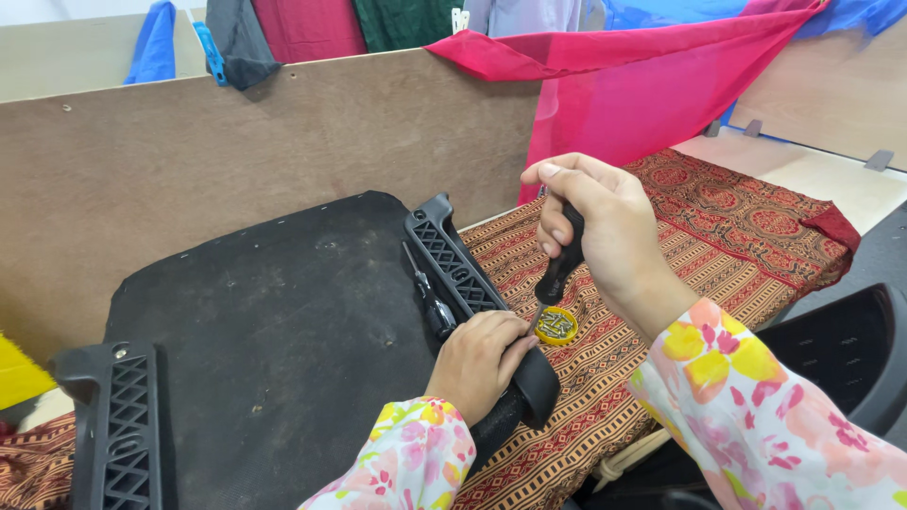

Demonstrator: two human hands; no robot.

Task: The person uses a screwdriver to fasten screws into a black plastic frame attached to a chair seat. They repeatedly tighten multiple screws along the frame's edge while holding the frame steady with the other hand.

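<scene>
My right hand (605,227) grips a black-handled screwdriver (559,269) upright, its tip pointing down near the armrest's end. My left hand (480,359) rests closed over the near end of a black plastic chair armrest (453,260), which runs along the right edge of an upturned black chair seat (274,331). A second black screwdriver (427,293) lies on the seat just left of that armrest. A small yellow lid (556,326) holding several screws sits on the cloth right beside my left hand.
A second armrest (118,425) is at the seat's left edge. A patterned brown and red cloth (718,227) covers the table. A brown board wall (236,142) stands behind, with pink fabric (642,85) draped over it. A black chair (841,359) is at right.
</scene>
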